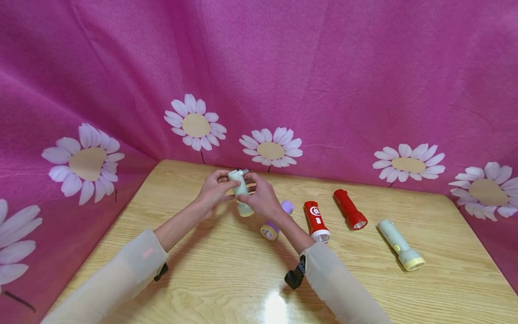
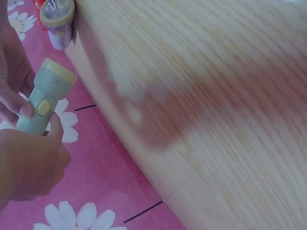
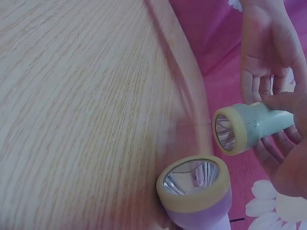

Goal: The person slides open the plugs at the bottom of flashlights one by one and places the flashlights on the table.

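Note:
Both hands hold a pale green flashlight [image 1: 239,189] above the far left part of the table. Its cream-rimmed head [image 3: 229,129] points down toward me, and a small metallic piece sticks out at its tail end. My left hand [image 1: 213,190] grips the body from the left, thumb along the side near the cream switch [image 2: 44,108]. From the right, my right hand [image 1: 262,198] pinches the body between thumb and fingers. A purple flashlight [image 3: 199,201] with a cream rim lies on the table just beside the right hand, partly covered by the forearm in the head view.
Right of the arms lie a red flashlight with a white rim [image 1: 314,220], an all-red flashlight [image 1: 349,209] and another pale green flashlight [image 1: 398,245]. The wooden table [image 1: 218,279] meets a pink daisy-print cloth [image 1: 323,90] at its back and sides.

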Available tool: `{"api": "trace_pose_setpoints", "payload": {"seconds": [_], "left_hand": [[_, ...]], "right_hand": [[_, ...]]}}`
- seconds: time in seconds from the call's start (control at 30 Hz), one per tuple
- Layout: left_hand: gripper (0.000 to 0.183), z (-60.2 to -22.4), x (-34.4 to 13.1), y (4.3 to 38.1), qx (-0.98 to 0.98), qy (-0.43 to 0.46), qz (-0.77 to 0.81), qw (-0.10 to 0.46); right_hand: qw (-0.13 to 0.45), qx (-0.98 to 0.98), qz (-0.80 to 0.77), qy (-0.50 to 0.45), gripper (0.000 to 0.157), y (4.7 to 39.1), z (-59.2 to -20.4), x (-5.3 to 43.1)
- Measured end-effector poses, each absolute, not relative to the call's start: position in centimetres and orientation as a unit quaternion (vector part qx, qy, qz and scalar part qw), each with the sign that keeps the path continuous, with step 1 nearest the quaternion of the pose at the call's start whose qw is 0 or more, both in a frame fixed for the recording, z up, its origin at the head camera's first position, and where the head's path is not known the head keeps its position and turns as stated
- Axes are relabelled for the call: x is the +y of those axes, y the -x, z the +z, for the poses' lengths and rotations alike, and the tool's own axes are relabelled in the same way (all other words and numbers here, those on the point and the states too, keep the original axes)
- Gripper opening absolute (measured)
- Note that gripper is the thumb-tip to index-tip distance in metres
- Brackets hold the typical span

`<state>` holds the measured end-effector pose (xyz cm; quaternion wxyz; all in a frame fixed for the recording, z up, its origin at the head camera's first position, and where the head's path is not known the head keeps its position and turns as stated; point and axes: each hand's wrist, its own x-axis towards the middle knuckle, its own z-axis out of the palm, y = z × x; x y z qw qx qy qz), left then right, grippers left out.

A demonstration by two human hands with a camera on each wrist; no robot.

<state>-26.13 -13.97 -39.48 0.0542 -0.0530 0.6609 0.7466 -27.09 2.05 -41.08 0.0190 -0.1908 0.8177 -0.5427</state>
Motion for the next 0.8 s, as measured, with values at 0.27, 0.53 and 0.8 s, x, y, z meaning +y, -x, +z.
{"api": "trace_pose_setpoints", "payload": {"seconds": [0.27,0.53,0.8], "left_hand": [[0.041,-39.64,-14.15,26.17,0.665,0.043,0.743,0.059],[0.043,-39.57,-14.22,25.99,0.677,0.038,0.732,0.066],[0.046,-39.64,-14.29,26.11,0.679,0.033,0.729,0.078]], "right_hand": [[0.028,0.813,-0.552,0.184,0.051,27.34,-41.13,2.02],[0.053,0.799,-0.571,0.181,0.047,27.54,-41.26,2.2],[0.068,0.8,-0.57,0.175,0.046,27.61,-41.21,2.39]]}}
